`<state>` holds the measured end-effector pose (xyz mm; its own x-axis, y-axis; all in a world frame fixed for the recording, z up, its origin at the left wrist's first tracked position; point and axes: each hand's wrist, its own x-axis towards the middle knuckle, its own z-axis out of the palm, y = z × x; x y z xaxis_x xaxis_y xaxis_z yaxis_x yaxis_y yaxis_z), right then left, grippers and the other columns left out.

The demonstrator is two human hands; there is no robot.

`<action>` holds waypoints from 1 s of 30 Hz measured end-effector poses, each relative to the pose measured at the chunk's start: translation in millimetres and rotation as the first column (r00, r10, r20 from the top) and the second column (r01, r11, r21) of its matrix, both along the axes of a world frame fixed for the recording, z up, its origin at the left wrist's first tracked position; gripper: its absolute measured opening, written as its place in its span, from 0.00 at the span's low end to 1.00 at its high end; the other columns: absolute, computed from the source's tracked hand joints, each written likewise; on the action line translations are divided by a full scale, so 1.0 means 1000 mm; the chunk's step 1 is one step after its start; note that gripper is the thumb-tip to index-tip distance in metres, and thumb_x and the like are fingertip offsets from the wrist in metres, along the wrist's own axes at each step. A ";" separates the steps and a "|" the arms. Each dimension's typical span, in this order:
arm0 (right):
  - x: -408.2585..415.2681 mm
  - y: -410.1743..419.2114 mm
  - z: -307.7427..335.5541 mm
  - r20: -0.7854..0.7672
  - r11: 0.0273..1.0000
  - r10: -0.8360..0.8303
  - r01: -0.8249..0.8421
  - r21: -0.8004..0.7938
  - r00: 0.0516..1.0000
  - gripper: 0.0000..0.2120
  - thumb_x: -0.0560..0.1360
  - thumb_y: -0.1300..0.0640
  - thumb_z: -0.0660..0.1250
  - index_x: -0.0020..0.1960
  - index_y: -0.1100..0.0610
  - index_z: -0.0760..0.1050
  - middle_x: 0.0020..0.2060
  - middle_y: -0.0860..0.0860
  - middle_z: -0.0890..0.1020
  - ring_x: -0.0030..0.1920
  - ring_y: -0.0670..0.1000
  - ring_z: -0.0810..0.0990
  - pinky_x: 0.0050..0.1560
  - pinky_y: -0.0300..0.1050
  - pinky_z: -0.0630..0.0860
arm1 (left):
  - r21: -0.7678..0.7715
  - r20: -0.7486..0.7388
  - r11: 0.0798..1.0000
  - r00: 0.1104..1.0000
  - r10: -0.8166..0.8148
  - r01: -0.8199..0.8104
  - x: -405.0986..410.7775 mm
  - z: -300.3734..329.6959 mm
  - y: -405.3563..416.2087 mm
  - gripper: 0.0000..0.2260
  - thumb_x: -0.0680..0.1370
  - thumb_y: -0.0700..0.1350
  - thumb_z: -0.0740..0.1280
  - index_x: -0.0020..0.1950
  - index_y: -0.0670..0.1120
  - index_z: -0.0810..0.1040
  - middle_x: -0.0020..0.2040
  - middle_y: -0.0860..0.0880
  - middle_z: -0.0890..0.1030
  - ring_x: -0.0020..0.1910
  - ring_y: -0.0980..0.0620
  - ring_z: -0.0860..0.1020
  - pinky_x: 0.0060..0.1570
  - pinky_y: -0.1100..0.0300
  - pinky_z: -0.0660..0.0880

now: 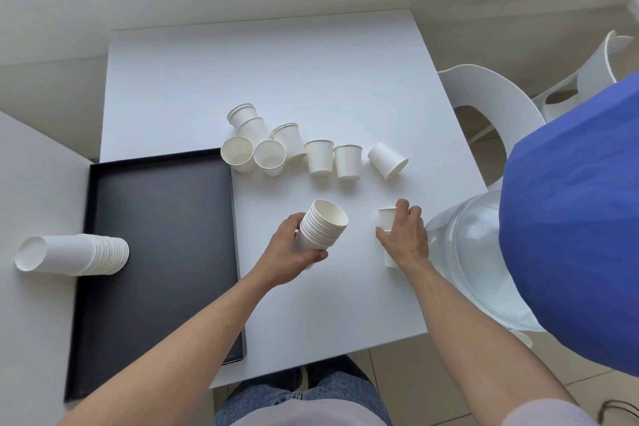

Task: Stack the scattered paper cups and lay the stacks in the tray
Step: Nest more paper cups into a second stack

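I'm seeing bare forearms, a pale lilac sleeve (549, 415) showing at the right arm, and blue jeans (297, 401) below.

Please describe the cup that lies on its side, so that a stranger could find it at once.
Start at the black rectangular tray on the white table. Beyond its far right corner, a cluster of loose white paper cups stretches to the right. The tipped-over white paper cup is the rightmost one, the only one pointing its mouth rightward.
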<state>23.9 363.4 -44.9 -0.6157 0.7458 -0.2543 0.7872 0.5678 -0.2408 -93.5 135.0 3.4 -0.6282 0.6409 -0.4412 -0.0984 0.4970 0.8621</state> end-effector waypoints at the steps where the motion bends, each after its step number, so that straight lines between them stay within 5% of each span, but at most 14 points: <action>1: 0.000 0.000 0.000 -0.011 1.000 0.001 -0.001 0.001 1.000 0.30 0.72 0.51 0.73 0.66 0.60 0.63 0.56 0.60 0.70 0.52 0.63 0.76 0.51 0.55 0.77 | 0.000 -0.006 1.000 1.000 0.005 -0.005 0.000 0.000 -0.002 0.29 0.70 0.44 0.78 0.66 0.55 0.68 0.62 0.51 0.73 0.52 0.62 0.75 0.34 0.74 0.74; 8: -0.006 -0.011 0.006 -0.355 0.990 -0.094 0.050 -0.129 0.930 0.33 0.69 0.52 0.76 0.69 0.57 0.64 0.60 0.58 0.71 0.52 0.63 0.77 0.51 0.52 0.75 | 0.005 -0.046 0.998 0.997 0.056 -0.056 0.000 0.000 -0.015 0.29 0.70 0.44 0.78 0.67 0.53 0.69 0.63 0.52 0.73 0.55 0.60 0.74 0.36 0.75 0.73; 11: -0.018 -0.026 0.021 -0.534 0.956 -0.244 0.108 -0.273 0.809 0.33 0.68 0.52 0.78 0.67 0.52 0.64 0.60 0.51 0.71 0.54 0.54 0.75 0.50 0.43 0.69 | 0.019 -0.045 0.996 0.995 0.086 -0.085 0.002 0.001 -0.019 0.30 0.70 0.44 0.78 0.67 0.53 0.69 0.62 0.53 0.73 0.54 0.60 0.74 0.36 0.73 0.74; 13: -0.030 -0.040 0.037 -0.631 0.935 -0.313 0.115 -0.334 0.710 0.34 0.67 0.51 0.79 0.66 0.52 0.65 0.60 0.48 0.71 0.56 0.50 0.74 0.52 0.46 0.72 | 0.035 -0.034 0.994 0.994 0.108 -0.107 0.004 0.002 -0.022 0.30 0.70 0.44 0.78 0.67 0.53 0.69 0.62 0.54 0.73 0.54 0.61 0.74 0.36 0.72 0.75; 18: -0.060 -0.077 0.085 -0.812 0.919 -0.375 0.069 -0.387 0.447 0.33 0.66 0.49 0.81 0.62 0.48 0.64 0.60 0.49 0.76 0.57 0.52 0.78 0.56 0.55 0.77 | 0.069 -0.010 0.987 0.989 0.145 -0.144 0.005 0.006 -0.030 0.29 0.69 0.43 0.78 0.64 0.56 0.67 0.59 0.58 0.74 0.54 0.61 0.74 0.37 0.68 0.77; 23: -0.077 -0.093 0.123 -0.873 0.905 -0.413 0.007 -0.426 0.260 0.31 0.65 0.50 0.81 0.60 0.45 0.65 0.57 0.47 0.77 0.55 0.56 0.80 0.54 0.60 0.79 | 0.070 -0.039 0.984 0.985 0.166 -0.163 0.005 0.006 -0.039 0.31 0.68 0.45 0.78 0.66 0.55 0.67 0.59 0.60 0.74 0.57 0.61 0.73 0.49 0.55 0.80; 26: -0.080 -0.107 0.132 -0.886 0.913 -0.370 -0.066 -0.402 0.277 0.31 0.65 0.48 0.81 0.58 0.41 0.64 0.55 0.42 0.78 0.53 0.55 0.81 0.52 0.60 0.79 | 0.078 -0.048 0.982 0.984 0.174 -0.170 0.005 0.008 -0.042 0.31 0.68 0.44 0.78 0.66 0.55 0.67 0.60 0.61 0.74 0.56 0.64 0.73 0.49 0.55 0.81; 30: -0.077 -0.130 0.126 -0.876 0.914 -0.301 -0.147 -0.377 0.376 0.31 0.63 0.45 0.80 0.57 0.38 0.64 0.54 0.50 0.79 0.52 0.55 0.81 0.50 0.56 0.80 | 0.106 -0.080 0.980 0.981 0.174 -0.165 0.005 0.013 -0.045 0.30 0.68 0.45 0.78 0.65 0.56 0.67 0.59 0.60 0.75 0.55 0.67 0.73 0.45 0.67 0.78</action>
<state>-53.1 232.9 81.1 -0.5739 0.7984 0.1823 -0.0080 0.2172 -0.9761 -88.7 89.9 16.8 -0.7655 0.5591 -0.3186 -0.0948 0.3918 0.9152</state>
